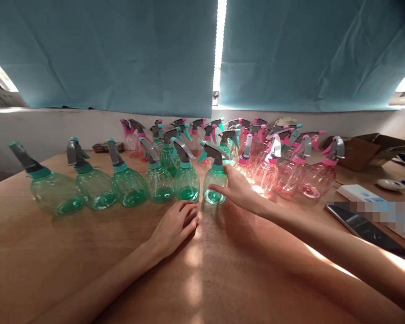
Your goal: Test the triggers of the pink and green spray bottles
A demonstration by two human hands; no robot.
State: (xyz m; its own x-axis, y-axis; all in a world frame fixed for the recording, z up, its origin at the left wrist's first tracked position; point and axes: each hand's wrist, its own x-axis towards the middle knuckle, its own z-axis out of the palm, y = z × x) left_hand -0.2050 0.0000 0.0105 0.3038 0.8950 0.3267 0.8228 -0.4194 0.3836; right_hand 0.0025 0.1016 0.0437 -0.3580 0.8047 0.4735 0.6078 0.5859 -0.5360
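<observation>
A clear green spray bottle [216, 196] stands upright on the wooden table, its grey head and teal trigger pointing left. My right hand [239, 186] is wrapped around its right side, thumb across the front and the other fingers mostly hidden behind. Loosely curled, my left hand [176, 225] rests on the table with nothing in it, just in front of another green spray bottle [188, 184]. That bottle ends a row of several green ones reaching left, among them a green spray bottle [130, 189]. To the right, several pink spray bottles, such as a pink spray bottle [290, 177], form a matching row.
Behind the front row stand more mixed bottles, including a green one [169, 157]. At right are an open cardboard box [371, 150], a white mouse [390, 185], a white box [359, 193] and a dark phone [361, 225]. Blue curtains [104, 58] hang behind the table.
</observation>
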